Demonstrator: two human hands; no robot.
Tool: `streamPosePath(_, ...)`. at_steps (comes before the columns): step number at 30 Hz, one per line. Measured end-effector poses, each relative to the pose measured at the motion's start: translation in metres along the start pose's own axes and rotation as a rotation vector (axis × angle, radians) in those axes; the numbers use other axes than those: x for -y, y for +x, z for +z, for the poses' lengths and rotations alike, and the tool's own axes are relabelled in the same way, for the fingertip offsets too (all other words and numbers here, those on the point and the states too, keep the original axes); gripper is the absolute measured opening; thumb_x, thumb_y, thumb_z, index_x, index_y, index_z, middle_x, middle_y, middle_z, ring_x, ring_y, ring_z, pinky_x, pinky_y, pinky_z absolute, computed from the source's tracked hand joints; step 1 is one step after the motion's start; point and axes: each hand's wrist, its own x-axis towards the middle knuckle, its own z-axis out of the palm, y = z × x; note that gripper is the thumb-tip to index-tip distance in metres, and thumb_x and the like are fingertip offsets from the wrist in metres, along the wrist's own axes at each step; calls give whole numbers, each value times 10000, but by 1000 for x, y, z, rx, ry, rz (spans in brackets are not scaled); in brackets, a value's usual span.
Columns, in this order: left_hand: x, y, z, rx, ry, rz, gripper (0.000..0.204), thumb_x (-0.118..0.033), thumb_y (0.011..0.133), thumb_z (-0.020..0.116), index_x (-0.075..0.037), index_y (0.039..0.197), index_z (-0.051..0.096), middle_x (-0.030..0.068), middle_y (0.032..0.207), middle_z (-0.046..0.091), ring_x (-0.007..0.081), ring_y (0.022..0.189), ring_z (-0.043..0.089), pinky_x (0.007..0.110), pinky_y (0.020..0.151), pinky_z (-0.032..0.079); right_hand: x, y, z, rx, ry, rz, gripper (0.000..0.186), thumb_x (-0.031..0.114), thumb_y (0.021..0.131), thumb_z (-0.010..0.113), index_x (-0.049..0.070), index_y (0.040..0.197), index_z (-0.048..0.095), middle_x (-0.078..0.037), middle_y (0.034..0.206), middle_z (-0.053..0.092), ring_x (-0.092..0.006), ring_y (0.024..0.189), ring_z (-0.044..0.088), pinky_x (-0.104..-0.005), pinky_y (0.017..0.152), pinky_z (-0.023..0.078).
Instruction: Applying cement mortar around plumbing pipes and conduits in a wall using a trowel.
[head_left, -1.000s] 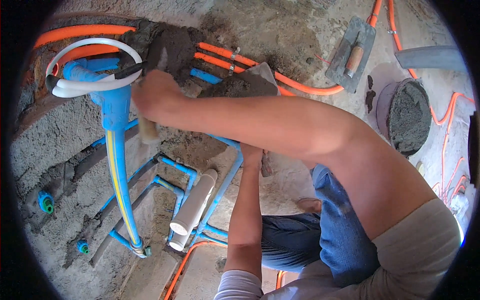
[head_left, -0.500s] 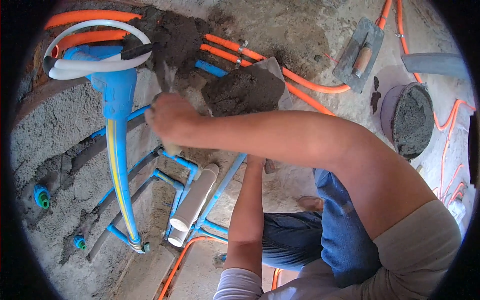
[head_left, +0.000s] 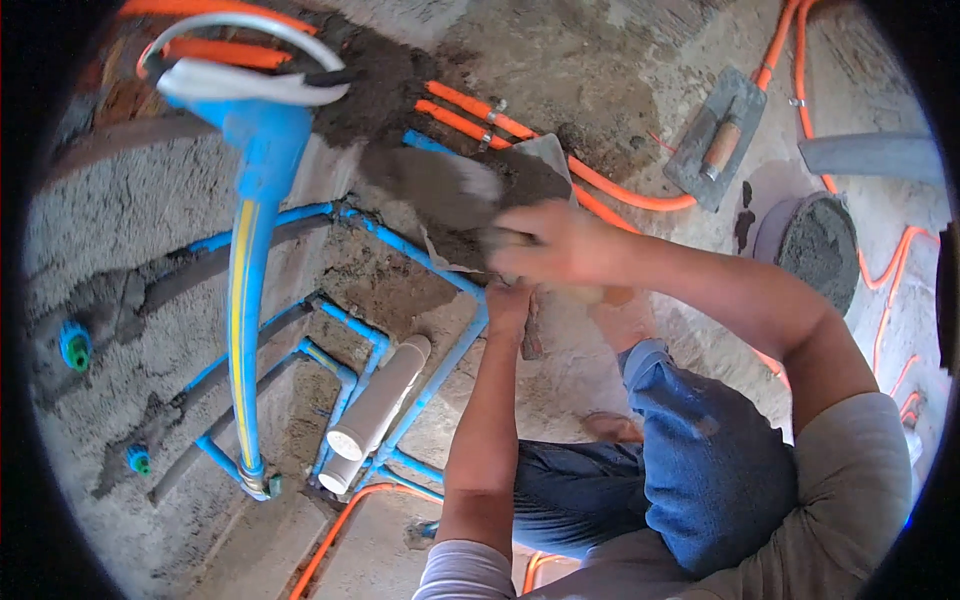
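Note:
My right hand is closed round the handle of a trowel, its grey blade smeared by motion over a heap of dark wet mortar. Under that heap lies a flat mortar board, its pale far corner bare. My left hand is just below the right one, at the board's near side. Its fingers are partly hidden, but it appears closed on the board's handle, whose brownish end sticks out beside it.
A blue pipe with a yellow stripe stands up on the left, near a rough wall with blue pipes. White pipes lie below my left hand. Orange conduits cross the floor. A plastering trowel and a mortar bucket are at right.
My right hand has come from the wall side, rightward and down, bringing the trowel over the mortar board. The left hand stays nearly in place. The whole view has shifted slightly.

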Motion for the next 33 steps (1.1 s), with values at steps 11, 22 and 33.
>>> streamPosePath(11,4,3,-2,-60,103,-31,153,-116,807,683,-30,821,557,27,601,549,117,432,482,283,389,374,-2,85,-95,-13,-940,303,440,419,817,553,46,1030,646,-209,1020,631,-346,987,602,-433,850,488)
streamPosePath(22,6,18,41,73,104,-25,266,-156,780,707,36,951,638,100,888,683,199,787,627,333,721,493,-131,257,-162,415,-672,198,329,331,750,632,75,603,486,-21,508,432,-147,423,401,-321,385,312)
streamPosePath(33,19,11,-3,-48,162,18,270,-162,778,702,38,946,634,98,868,682,176,803,623,328,737,490,-41,247,-192,61,-776,134,324,338,725,639,32,662,551,-79,535,521,-221,466,525,-375,435,433)
